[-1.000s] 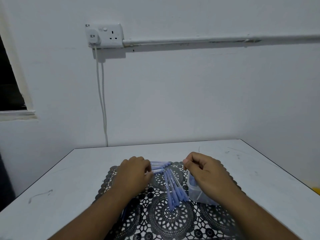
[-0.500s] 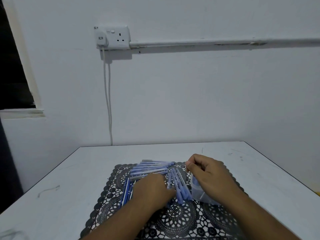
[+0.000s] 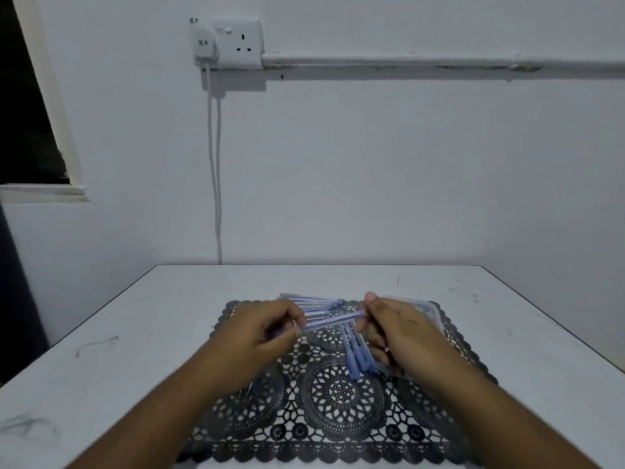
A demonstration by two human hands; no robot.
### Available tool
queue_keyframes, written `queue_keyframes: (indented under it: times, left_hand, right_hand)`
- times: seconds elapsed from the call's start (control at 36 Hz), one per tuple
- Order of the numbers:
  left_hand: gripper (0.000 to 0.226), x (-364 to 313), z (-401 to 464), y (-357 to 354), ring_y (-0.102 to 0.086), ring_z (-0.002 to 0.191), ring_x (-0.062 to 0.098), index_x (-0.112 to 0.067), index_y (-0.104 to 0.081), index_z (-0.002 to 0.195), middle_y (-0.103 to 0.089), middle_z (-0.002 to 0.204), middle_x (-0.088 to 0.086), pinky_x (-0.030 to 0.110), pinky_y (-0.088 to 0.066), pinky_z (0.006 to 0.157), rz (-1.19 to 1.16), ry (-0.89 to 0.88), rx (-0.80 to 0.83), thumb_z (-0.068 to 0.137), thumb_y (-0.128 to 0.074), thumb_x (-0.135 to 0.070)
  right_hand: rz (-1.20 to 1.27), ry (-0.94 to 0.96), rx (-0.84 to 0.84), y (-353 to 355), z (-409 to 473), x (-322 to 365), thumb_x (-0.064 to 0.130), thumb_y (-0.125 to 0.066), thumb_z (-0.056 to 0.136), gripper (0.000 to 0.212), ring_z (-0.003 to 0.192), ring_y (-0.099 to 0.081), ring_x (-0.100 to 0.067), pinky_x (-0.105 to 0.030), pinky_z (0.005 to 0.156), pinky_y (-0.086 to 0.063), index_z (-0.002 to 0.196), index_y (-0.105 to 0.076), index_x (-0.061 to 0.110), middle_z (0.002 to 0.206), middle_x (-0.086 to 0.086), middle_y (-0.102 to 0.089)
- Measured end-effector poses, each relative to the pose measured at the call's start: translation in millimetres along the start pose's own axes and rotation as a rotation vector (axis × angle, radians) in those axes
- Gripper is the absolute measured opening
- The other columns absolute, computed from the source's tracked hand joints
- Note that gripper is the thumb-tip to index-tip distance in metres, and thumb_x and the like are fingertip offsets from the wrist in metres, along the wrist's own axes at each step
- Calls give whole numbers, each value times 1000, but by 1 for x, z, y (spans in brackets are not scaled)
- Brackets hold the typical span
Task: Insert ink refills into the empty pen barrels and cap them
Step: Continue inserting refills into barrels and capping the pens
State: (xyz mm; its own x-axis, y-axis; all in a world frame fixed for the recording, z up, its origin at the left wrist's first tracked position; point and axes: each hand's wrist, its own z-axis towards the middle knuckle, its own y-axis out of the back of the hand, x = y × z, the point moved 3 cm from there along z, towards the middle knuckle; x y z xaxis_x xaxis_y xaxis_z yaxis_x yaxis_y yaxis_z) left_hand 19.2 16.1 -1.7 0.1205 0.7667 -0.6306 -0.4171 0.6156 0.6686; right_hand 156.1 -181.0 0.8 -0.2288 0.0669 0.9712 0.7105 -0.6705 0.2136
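Observation:
My left hand (image 3: 260, 336) grips one end of a blue pen barrel (image 3: 333, 321) held a little above the black lace mat (image 3: 341, 411). My right hand (image 3: 399, 330) pinches the barrel's other end between thumb and fingers. Behind the hands lies a row of blue pens (image 3: 314, 302) across the mat's far edge. A second bunch of blue pens (image 3: 356, 355) lies fanned out below the held barrel. A clear plastic container (image 3: 427, 308) sits under my right hand, mostly hidden.
The mat lies on a white table (image 3: 142, 333) pushed against a white wall. A wall socket (image 3: 226, 40) with a hanging white cable (image 3: 214, 164) is above the table's far edge. A dark window opening is at the left.
My left hand has lifted a pen barrel off the mat and brought it up to my right hand, which now takes its other end. The camera shifted slightly.

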Motion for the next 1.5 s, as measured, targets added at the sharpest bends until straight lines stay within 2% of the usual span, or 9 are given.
queue_keyframes:
  times: [0.11, 0.28, 0.47, 0.83, 0.94, 1.19, 1.28, 1.36, 1.5]
  left_hand:
    - [6, -5, -4, 6, -60, 66, 14, -35, -68, 98, -68, 79, -6, 33, -47, 61, 37, -52, -152, 100, -67, -29]
    - [5, -11, -7, 11, -65, 88, 6, -30, -71, 98, -68, 91, -19, 12, -45, 71, 188, -167, -272, 98, -67, -30]
    - [12, -16, -7, 10, -61, 78, 4, -24, -71, 96, -64, 83, -18, 11, -40, 68, 221, -229, -274, 99, -62, -30]
    - [18, -16, -7, 11, -63, 76, 13, -24, -73, 86, -68, 78, -11, 14, -42, 65, 99, -150, -304, 98, -61, -30]
    - [18, -18, -9, 14, -63, 76, 10, -25, -74, 87, -68, 79, -14, 12, -40, 64, 92, -133, -316, 97, -61, -32]
    - [19, -20, -10, 13, -66, 80, 10, -27, -74, 88, -68, 82, -15, 13, -43, 66, 142, -169, -293, 98, -60, -36]
    - [25, -22, -9, 14, -66, 80, 10, -29, -73, 87, -68, 81, -15, 13, -43, 67, 145, -185, -294, 98, -55, -43]
    - [24, -22, -9, 14, -66, 79, 11, -29, -72, 86, -68, 81, -14, 14, -44, 66, 131, -177, -302, 99, -57, -42]
    - [20, -15, -10, 23, -66, 78, 9, -28, -73, 84, -71, 81, -14, 10, -41, 63, 109, -117, -347, 99, -62, -35]
  right_hand:
    - [29, -16, 57, -4, -3, 4, 42, -43, 108, 45, 44, -36, -14, -18, 39, -32, 79, -58, 11, 57, -2, -38]
    - [9, -8, 115, -6, 1, -1, 36, -48, 107, 44, 43, -30, -14, -22, 40, -23, 67, -51, 19, 56, -2, -32]
    - [129, -8, 135, -7, 3, -1, 28, -51, 106, 36, 42, -29, -10, -19, 38, -24, 73, -55, 13, 54, -2, -35]
    - [-286, 296, 35, -4, -6, 10, 34, -54, 105, 25, 49, -43, -14, -24, 50, -38, 82, -61, 26, 56, -2, -50]
    - [-237, 399, -41, -6, -13, 20, 15, -62, 102, 9, 51, -56, -2, -15, 51, -44, 93, -64, 17, 70, -10, -65]
    - [-108, 420, -167, -3, -13, 18, 21, -75, 92, 16, 61, -60, -25, -50, 59, -58, 82, -66, 13, 74, -15, -66]
    - [7, 414, -152, 0, -9, 16, 11, -79, 87, 17, 62, -54, -25, -39, 55, -55, 85, -63, 5, 77, -23, -61]
    - [18, 428, -102, 1, -6, 15, 0, -77, 87, 15, 66, -57, -16, -30, 59, -55, 89, -63, 5, 76, -8, -64]
    - [-99, 427, -134, 9, -4, 15, 3, -69, 95, 14, 58, -61, -19, -26, 60, -53, 92, -68, 17, 74, -6, -61]
